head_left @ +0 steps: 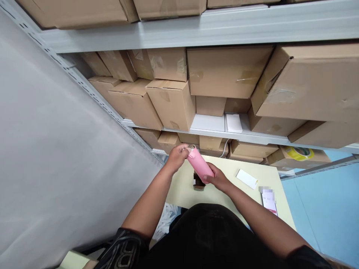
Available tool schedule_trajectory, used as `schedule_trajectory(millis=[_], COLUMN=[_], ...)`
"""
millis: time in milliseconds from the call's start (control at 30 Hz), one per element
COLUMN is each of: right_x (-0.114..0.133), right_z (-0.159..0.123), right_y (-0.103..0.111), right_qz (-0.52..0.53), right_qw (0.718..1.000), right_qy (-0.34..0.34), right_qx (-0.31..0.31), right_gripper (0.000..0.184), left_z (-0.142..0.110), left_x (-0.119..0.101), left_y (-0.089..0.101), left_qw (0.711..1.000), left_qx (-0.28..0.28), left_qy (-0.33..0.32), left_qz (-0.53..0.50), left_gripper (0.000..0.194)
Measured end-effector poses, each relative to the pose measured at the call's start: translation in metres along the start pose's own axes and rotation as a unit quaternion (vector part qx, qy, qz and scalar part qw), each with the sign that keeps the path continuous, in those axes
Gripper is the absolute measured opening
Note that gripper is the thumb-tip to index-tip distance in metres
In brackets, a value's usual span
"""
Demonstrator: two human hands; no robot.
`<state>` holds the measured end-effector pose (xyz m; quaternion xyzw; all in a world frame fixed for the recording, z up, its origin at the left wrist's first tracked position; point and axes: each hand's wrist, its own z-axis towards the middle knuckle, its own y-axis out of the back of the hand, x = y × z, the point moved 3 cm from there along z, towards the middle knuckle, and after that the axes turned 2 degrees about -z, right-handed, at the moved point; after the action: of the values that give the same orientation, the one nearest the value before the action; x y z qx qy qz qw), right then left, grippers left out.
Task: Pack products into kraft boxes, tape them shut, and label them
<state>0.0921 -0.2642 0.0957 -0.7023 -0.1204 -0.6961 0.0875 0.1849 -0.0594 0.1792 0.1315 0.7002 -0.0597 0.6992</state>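
A long pink cylinder point(200, 164), which looks like a bottle or tube-shaped case, is held tilted above the table. Its upper end has a thin ring-like loop and a small pink tab; its exact kind I cannot make out. My left hand point(177, 157) closes its fingers at that upper end, by the loop. Around the lower end, my right hand point(218, 178) is wrapped with the thumb on the front. Below and partly behind the cylinder stands a small open brown box point(199, 186) on the pale table point(179, 192).
A flat white box point(247, 179) and a phone point(269, 201) with a lit screen lie at the table's right. Behind rises a metal shelf point(207, 129) packed with cardboard boxes point(172, 104). Yellow tape point(299, 153) sits at right. A grey wall point(70, 149) borders the left.
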Motion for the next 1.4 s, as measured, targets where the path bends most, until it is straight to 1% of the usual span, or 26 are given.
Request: schedule_trajectory(millis=[67, 133, 167, 200, 267, 333, 400, 500, 567, 667, 700, 733, 767, 867, 933, 967, 1000, 1067, 1133, 1200, 1233, 1267, 1300, 1333, 1400], right_x=[0.006, 0.01, 0.012, 0.013, 0.017, 0.022, 0.027, 0.026, 0.019, 0.006, 0.004, 0.004, 0.006, 0.02, 0.028, 0.031, 0.034, 0.037, 0.038, 0.039, 0.039, 0.039, 0.038, 0.037, 0.035], right_z=[-0.003, -0.006, -0.008, -0.01, -0.015, -0.025, -0.038, -0.061, -0.07, -0.07, -0.068, -0.066, -0.063, -0.062, -0.066, -0.067, -0.068, -0.067, -0.064, -0.062, -0.062, -0.062, -0.062, -0.062, -0.064], right_y=[0.004, 0.009, 0.012, 0.015, 0.021, 0.023, 0.021, 0.022, 0.032, 0.052, 0.057, 0.058, 0.058, 0.043, 0.029, 0.023, 0.018, 0.011, 0.006, 0.001, -0.004, -0.01, -0.018, -0.027, -0.046], right_qz=[0.108, 0.18, 0.197, 0.197, 0.142, 0.061, 0.003, -0.024, -0.027, 0.005, 0.028, 0.056, 0.089, 0.199, 0.261, 0.276, 0.279, 0.259, 0.232, 0.21, 0.202, 0.198, 0.198, 0.205, 0.23], right_qw=[0.993, 0.981, 0.978, 0.979, 0.989, 0.994, 0.995, 0.997, 0.998, 0.994, 0.992, 0.99, 0.989, 0.979, 0.962, 0.957, 0.956, 0.963, 0.967, 0.959, 0.953, 0.949, 0.949, 0.952, 0.958], right_qy=[-0.033, -0.049, -0.05, -0.043, -0.017, 0.015, 0.043, 0.058, 0.041, -0.023, -0.038, -0.046, -0.048, -0.05, -0.071, -0.078, -0.08, -0.066, -0.039, -0.017, -0.01, -0.007, -0.008, -0.013, -0.032], right_qx=[0.029, 0.044, 0.037, 0.016, -0.045, -0.087, -0.086, -0.046, -0.043, -0.105, -0.12, -0.121, -0.106, -0.013, 0.031, 0.038, 0.034, -0.009, -0.094, -0.19, -0.226, -0.244, -0.244, -0.228, -0.17], right_gripper=[0.065, 0.065, 0.065, 0.065, 0.065, 0.065, 0.063, 0.057, 0.05, 0.044, 0.044, 0.045, 0.046, 0.05, 0.051, 0.05, 0.048, 0.045, 0.046, 0.05, 0.052, 0.051, 0.05, 0.047, 0.046], left_z=[0.001, -0.001, -0.005, -0.01, -0.024, -0.04, -0.053, -0.066, -0.073, -0.085, -0.09, -0.095, -0.1, -0.115, -0.123, -0.127, -0.131, -0.137, -0.142, -0.146, -0.149, -0.151, -0.154, -0.157, -0.163], left_x=[-0.003, -0.005, -0.006, -0.006, -0.005, -0.002, 0.004, 0.01, 0.013, 0.014, 0.014, 0.015, 0.015, 0.018, 0.023, 0.027, 0.031, 0.04, 0.049, 0.056, 0.058, 0.06, 0.061, 0.061, 0.062], left_y=[-0.02, -0.042, -0.054, -0.065, -0.088, -0.107, -0.121, -0.131, -0.134, -0.138, -0.14, -0.142, -0.144, -0.15, -0.15, -0.149, -0.147, -0.142, -0.134, -0.123, -0.117, -0.11, -0.104, -0.097, -0.086], left_qw=[0.998, 0.993, 0.99, 0.988, 0.987, 0.99, 0.989, 0.975, 0.963, 0.951, 0.949, 0.945, 0.94, 0.916, 0.899, 0.893, 0.889, 0.893, 0.917, 0.947, 0.958, 0.962, 0.961, 0.955, 0.934], left_qx=[-0.014, -0.032, -0.04, -0.047, -0.044, -0.031, -0.033, -0.054, -0.057, -0.047, -0.034, -0.015, 0.011, 0.094, 0.12, 0.126, 0.128, 0.131, 0.12, 0.09, 0.077, 0.071, 0.076, 0.09, 0.129], left_qy=[0.018, 0.019, 0.013, 0.003, -0.019, -0.022, 0.003, 0.065, 0.101, 0.127, 0.13, 0.132, 0.134, 0.145, 0.154, 0.16, 0.166, 0.17, 0.15, 0.113, 0.096, 0.087, 0.085, 0.089, 0.116], left_qz=[-0.054, -0.11, -0.132, -0.147, -0.151, -0.139, -0.147, -0.206, -0.244, -0.277, -0.286, -0.299, -0.313, -0.362, -0.391, -0.401, -0.406, -0.395, -0.349, -0.285, -0.261, -0.249, -0.252, -0.268, -0.313], left_gripper=[0.035, 0.046, 0.053, 0.06, 0.072, 0.077, 0.072, 0.058, 0.053, 0.05, 0.049, 0.05, 0.051, 0.056, 0.058, 0.058, 0.058, 0.059, 0.063, 0.069, 0.072, 0.072, 0.07, 0.066, 0.058])
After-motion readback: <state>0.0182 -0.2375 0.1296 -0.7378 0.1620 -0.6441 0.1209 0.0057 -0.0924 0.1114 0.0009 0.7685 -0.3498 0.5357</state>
